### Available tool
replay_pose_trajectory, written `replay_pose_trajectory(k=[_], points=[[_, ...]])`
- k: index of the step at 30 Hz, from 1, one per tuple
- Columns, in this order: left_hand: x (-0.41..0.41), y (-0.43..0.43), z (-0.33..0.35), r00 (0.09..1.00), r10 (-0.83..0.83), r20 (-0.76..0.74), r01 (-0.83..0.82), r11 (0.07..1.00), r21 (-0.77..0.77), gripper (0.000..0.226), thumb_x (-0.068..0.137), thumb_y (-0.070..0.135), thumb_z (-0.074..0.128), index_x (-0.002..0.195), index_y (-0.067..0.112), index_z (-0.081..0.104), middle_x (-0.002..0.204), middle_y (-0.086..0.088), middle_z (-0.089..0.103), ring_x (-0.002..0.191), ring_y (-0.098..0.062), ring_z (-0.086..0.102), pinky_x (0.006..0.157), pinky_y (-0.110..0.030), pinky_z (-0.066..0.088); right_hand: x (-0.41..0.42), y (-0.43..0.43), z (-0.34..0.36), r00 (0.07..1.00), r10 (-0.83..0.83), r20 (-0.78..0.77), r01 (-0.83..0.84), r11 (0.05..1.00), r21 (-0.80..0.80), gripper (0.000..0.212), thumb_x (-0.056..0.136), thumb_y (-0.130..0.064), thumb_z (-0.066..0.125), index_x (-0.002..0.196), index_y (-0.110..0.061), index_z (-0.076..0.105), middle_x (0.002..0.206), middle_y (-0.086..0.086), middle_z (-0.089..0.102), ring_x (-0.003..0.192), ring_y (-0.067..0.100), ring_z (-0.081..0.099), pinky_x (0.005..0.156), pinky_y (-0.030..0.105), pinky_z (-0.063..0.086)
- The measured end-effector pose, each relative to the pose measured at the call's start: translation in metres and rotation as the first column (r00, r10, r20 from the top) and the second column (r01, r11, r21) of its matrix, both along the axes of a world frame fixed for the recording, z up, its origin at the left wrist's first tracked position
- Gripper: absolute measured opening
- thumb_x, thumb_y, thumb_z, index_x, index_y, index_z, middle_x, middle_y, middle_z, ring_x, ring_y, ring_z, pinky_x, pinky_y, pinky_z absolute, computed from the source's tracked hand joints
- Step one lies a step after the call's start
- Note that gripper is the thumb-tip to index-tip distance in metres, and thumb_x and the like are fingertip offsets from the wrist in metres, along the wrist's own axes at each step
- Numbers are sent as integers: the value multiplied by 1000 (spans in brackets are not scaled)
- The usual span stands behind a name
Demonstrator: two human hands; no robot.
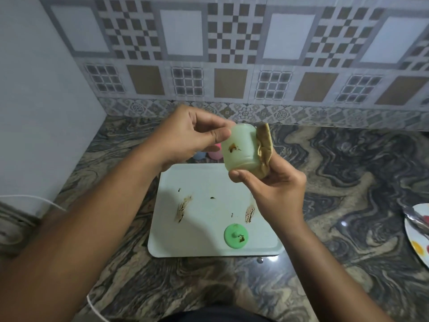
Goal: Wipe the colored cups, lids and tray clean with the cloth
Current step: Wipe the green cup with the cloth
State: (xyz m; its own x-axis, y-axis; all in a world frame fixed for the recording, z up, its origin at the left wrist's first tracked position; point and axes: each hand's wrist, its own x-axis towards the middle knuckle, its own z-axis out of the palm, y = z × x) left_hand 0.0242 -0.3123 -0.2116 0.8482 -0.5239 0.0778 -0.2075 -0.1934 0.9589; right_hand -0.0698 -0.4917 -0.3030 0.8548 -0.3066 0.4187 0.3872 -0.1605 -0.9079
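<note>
One green cup point(239, 147), left hand point(185, 133) pinching, right hand point(276, 194) clasping cloth point(264, 145)

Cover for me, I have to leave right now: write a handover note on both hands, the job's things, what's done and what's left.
Left hand: pinches the top of the green cup, held above the tray.
Right hand: grips the cloth against the cup's side, thumb under the cup.
Green lid: lies on the tray's near side.
Pink cup and blue cup: behind the tray, mostly hidden.
Done: nothing visibly clean.
Left: brown stains on cup, lid and tray.
</note>
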Motion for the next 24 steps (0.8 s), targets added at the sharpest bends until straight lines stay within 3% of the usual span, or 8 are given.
replay_pose_trajectory(k=[2,6,11,15,18,20,22,24], points=[[5,1,-1,999,-37,-36,37,999,-16,28,76,18,73,104,21,75,101,1,77,95,-20,74,77,-34,61,1,-1,1,1000,3,3,-3,1000,11,53,73,-2,90,120,11,68,102,22,77,82,18,74,78,28,61],[11,-2,4,999,-32,25,31,999,39,25,71,21,78,96,22,77,89,2,78,85,-16,75,72,-28,60,7,-6,-1,996,-69,65,80,978,-193,70,75,-27,93,130,5,65,138,20,64,122,36,67,92,53,59],[8,-16,6,997,68,27,-68,998,8,31,67,34,81,90,13,77,76,3,76,73,-10,72,65,-27,61,8,-9,-1,991,-111,79,122,982,-143,54,71,-16,94,112,10,72,116,29,70,103,30,70,81,54,60],[2,-24,2,991,133,25,-133,991,-9,40,62,44,82,75,7,74,65,-3,70,62,-15,67,61,-33,61,8,-8,-4,983,-114,146,148,958,-247,68,74,-22,93,126,12,65,137,26,62,123,38,66,89,52,61],[-1,-22,0,997,77,11,-77,997,4,35,73,51,73,90,20,79,86,-5,77,82,-22,74,72,-36,62,10,-7,-7,989,-127,76,133,987,-87,64,72,-20,93,121,12,68,125,28,68,112,33,70,87,55,60],[0,-18,-1,998,29,-47,-31,999,-29,30,85,38,66,108,20,76,103,-2,77,96,-21,74,79,-36,61,11,-5,-3,992,-122,14,121,991,50,58,71,-16,94,115,12,70,110,26,73,94,29,72,80,46,63],[3,-16,-1,996,20,-84,-25,998,-61,21,87,21,65,105,20,75,103,2,77,95,-19,74,77,-35,61,10,-3,2,995,-99,3,98,990,100,54,69,-8,91,114,13,69,107,25,73,85,25,71,76,31,62],[5,-15,-1,994,35,-108,-44,995,-87,17,79,19,68,93,23,78,93,0,78,91,-19,74,72,-37,62,11,-3,5,998,-69,9,68,992,103,57,69,-5,90,116,16,67,110,28,72,86,26,73,75,30,62]])
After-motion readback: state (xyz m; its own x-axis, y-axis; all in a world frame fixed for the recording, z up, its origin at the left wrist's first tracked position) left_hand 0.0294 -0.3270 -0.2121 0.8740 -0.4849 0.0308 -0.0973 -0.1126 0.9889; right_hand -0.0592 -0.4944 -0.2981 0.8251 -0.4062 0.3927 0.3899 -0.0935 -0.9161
